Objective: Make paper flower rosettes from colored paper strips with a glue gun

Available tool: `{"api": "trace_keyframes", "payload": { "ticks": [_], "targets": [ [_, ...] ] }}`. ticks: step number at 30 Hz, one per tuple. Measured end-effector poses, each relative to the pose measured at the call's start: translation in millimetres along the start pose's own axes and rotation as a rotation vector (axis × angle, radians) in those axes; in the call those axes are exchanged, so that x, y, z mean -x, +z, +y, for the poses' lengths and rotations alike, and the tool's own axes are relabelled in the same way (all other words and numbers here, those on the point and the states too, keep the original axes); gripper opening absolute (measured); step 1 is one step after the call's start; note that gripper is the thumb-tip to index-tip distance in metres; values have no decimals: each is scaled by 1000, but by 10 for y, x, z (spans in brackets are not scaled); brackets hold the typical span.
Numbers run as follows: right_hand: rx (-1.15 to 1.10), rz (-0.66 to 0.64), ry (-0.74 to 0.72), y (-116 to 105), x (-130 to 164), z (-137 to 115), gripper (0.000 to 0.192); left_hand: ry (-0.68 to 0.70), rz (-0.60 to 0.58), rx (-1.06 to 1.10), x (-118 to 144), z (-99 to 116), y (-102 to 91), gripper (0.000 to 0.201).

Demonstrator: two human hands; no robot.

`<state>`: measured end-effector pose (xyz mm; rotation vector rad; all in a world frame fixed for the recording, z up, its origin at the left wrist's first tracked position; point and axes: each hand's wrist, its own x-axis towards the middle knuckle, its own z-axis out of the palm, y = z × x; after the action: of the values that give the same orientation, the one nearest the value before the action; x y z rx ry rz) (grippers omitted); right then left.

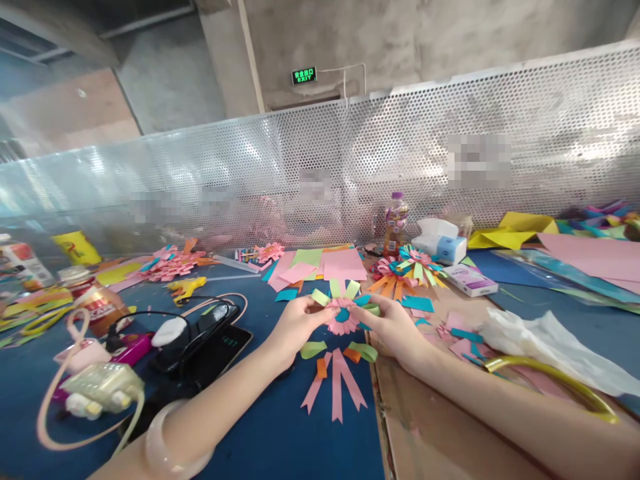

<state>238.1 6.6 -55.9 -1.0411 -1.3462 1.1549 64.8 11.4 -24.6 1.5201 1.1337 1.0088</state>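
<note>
The blue worktop [280, 433] runs wide under my arms, backed by a perforated metal screen [350, 167], and it is littered with coloured paper. To my left lies a tangle of cables around a black phone [210, 347]; to my right a sheet of brown cardboard [430, 427] lies over the worktop, with a crumpled white plastic bag [545, 347] on it. Further back sit a stack of pink and green paper sheets [320, 265], a finished paper flower [410, 267] and a drink bottle [395, 223].

Between my hands, just above the worktop at its middle, is the paper rosette [343, 316]: pink petals around a blue centre, with green and blue loops standing off it and pink ribbon tails [336, 387] trailing toward me. My left hand [295, 327] pinches its left edge, my right hand [395, 327] its right, both grips narrow, thumb against fingertips.

I judge it near weightless, soft and easily creased; the loops would crush under any squeeze. The firm layered centre is the safest hold, not the loose loops.
</note>
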Motion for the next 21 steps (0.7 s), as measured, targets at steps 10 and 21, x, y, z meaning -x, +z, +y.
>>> {"api": "trace_keyframes", "payload": {
  "ticks": [10,21],
  "targets": [
    [-56,-33,21,9,48,-51,35,2,-16,37,-1,10,-11,21],
    [2,-18,38,6,55,-52,34,-45,-60,33,30,-3,-12,27]
  ]
}}
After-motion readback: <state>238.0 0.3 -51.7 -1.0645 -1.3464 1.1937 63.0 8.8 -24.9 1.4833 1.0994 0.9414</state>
